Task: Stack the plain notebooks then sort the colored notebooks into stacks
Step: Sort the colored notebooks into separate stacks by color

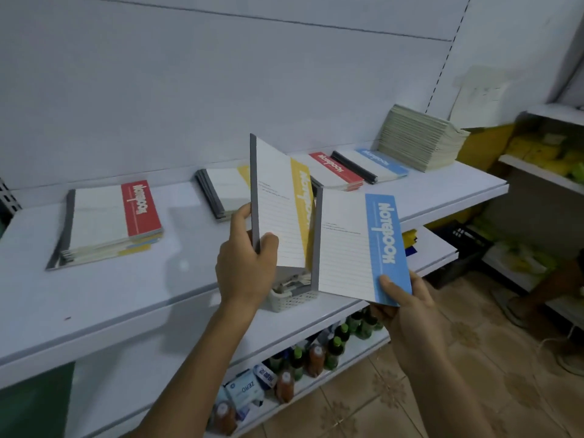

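I count two notebooks in the hands and five piles on the shelf [94, 295]. My left hand [246, 263] is raised over the front part of the shelf, with the forearm coming up from below. Its thumb and curled fingers clamp the grey spine edge of the yellow notebook [281, 210], which stands almost upright. My right hand [407, 308], lower and to the right, pinches the bottom corner of the blue notebook [357, 245], thumb on the cover and fingers under it. This one is tilted, with its grey spine just beside the yellow one; I cannot tell if they touch.

Beyond the left hand, partly hidden, lies one yellow pile [221, 191]. Far to the left of this hand is one mixed pile [107, 222], red on top with yellow and blue edges below. Beyond the right hand lie one red pile [336, 169] and one blue pile [373, 164], and farther right is the tall stack of plain notebooks [417, 137]. Just under both hands stands one small white basket [290, 298].
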Demonstrator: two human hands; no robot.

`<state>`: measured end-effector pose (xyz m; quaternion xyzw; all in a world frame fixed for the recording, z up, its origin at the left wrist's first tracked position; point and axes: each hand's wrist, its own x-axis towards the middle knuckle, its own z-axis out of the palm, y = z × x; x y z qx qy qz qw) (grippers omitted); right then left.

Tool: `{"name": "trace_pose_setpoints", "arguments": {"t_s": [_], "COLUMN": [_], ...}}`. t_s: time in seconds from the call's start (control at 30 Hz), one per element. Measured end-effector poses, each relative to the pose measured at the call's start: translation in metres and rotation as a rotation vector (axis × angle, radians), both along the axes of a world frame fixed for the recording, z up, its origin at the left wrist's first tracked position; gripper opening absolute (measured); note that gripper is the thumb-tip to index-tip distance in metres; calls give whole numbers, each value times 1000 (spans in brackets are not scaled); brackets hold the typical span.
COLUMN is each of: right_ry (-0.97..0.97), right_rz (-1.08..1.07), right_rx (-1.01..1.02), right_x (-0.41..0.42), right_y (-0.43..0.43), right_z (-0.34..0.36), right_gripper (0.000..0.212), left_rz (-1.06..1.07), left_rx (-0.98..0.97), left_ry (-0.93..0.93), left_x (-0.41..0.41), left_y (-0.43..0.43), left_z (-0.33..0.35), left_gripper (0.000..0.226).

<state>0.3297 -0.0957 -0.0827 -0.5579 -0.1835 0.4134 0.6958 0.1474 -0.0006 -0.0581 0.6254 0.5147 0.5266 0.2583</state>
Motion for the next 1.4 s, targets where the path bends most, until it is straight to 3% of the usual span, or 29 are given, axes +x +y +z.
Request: {"name": "trace_pose_setpoints", "arguments": {"t_s": [0.17,0.37,0.5,0.73,0.83,0.97,1.27,1.33,1.4], "right_ry": [26,35,29,-34,-43,-28,-26,6,6], "right_rz": [59,63,80,67,90,136,281,342,410], "right_rx": [-8,24,41,80,88,94,95,103,125], "right_x": [21,36,46,61,61,56,61,69,79], "right_y": [9,49,80,144,165,187,232,243,254], "right_z": [-6,-3,2,15,16,17,24,26,30], "right_gripper": [20,32,34,31,34,34,38,37,33], "left_rz": [81,113,155,385,394,382,356,414,460], "left_rx": [-53,-128,-155,-148,-228,-107,-88,6,152], "left_ry": [-23,-226,-234,331,477,691,734,783,689], "left_x": [10,2,-1,-10,-16,-17,-18,-16,-2], "left_y": [5,54,102,174,192,192,191,190,187], "left_z": [0,14,6,-26,-40,-53,-47,-38,-20], "left_gripper": [41,32,30,49,64,43,34,33,28]}}
